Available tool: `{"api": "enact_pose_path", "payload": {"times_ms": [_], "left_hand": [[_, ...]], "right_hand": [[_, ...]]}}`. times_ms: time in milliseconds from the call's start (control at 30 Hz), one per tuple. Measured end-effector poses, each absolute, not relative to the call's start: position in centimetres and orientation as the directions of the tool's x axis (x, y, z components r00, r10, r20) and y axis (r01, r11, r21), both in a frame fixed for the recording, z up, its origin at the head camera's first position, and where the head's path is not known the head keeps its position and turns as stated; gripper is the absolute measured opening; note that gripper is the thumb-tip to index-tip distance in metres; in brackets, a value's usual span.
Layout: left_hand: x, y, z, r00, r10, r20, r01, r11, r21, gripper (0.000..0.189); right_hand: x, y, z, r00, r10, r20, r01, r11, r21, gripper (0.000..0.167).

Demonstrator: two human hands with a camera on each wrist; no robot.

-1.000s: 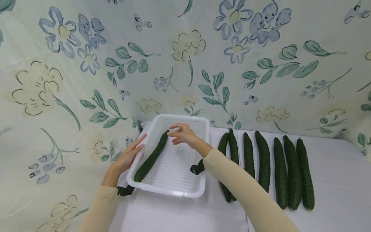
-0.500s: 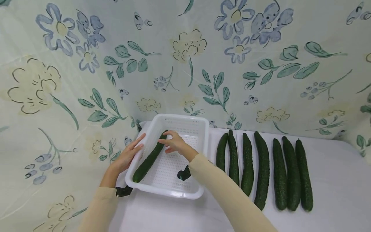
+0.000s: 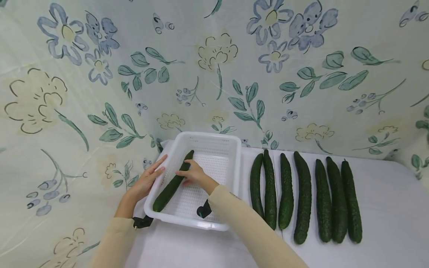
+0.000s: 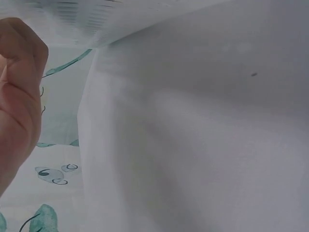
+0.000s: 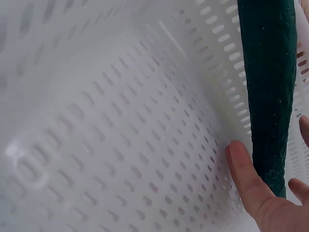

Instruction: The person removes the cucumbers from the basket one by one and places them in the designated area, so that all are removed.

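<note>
A white perforated plastic basket (image 3: 177,222) stands on the white-covered table, with one long dark green cucumber (image 3: 167,194) lying aslant along its left side. My right hand (image 3: 196,175) reaches into the basket and straddles the upper half of that cucumber. In the right wrist view, the thumb is on one side of the cucumber (image 5: 270,72) and fingertips (image 5: 299,188) are on the other, with a small gap showing. Against the basket's outer left wall rests my left hand (image 3: 145,186), its fingers extended. The left wrist view shows only part of this hand (image 4: 19,92) beneath the basket's side.
Several more cucumbers (image 3: 303,201) lie roughly parallel on the white tablecloth (image 3: 388,208), right of the basket. A floral curtain (image 3: 214,93) hangs behind the table and down its left side. A dark wrist-camera mount sits on each wrist.
My right hand has moved down and left, from the cucumber's far tip to beside its upper half. The cucumber in the basket and my left hand stay nearly in place.
</note>
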State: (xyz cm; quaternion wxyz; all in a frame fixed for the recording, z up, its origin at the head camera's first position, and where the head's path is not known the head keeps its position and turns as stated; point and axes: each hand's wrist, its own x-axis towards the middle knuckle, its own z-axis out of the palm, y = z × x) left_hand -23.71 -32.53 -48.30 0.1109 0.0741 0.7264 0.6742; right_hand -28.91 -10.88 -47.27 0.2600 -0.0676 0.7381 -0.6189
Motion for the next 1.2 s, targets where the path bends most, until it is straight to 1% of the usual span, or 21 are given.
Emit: {"api": "enact_pose_path", "payload": {"times_ms": [100, 200, 500, 700, 900, 1200], "left_hand": [[-23.7, -32.5, -48.3, -0.963, 0.264, -0.051, -0.033, 0.073, 0.997, 0.056], [-23.7, -32.6, -48.3, -0.962, 0.271, -0.041, -0.023, 0.072, 0.997, 0.056], [-23.7, -32.7, -48.3, -0.962, 0.269, -0.045, -0.026, 0.075, 0.997, 0.056], [-23.8, -32.5, -48.4, -0.96, 0.275, -0.044, -0.024, 0.072, 0.997, 0.056], [-23.7, -32.5, -48.3, -0.961, 0.274, -0.046, -0.027, 0.076, 0.997, 0.057], [-23.8, -32.5, -48.2, -0.962, 0.266, -0.058, -0.034, 0.095, 0.995, 0.057]], "right_hand": [[-28.7, -11.1, -47.7, -0.834, -0.455, -0.311, 0.267, 0.16, -0.95, 0.079], [-28.8, -11.4, -48.0, -0.825, -0.469, -0.315, 0.292, 0.123, -0.948, 0.08], [-28.6, -12.0, -48.5, -0.855, -0.427, -0.295, 0.3, 0.057, -0.952, 0.082], [-28.6, -12.0, -48.2, -0.864, -0.386, -0.323, 0.325, 0.061, -0.944, 0.082], [-29.0, -12.0, -48.2, -0.855, -0.35, -0.383, 0.392, 0.046, -0.919, 0.082], [-29.1, -11.4, -46.8, -0.842, -0.383, -0.381, 0.428, -0.043, -0.903, 0.083]]}}
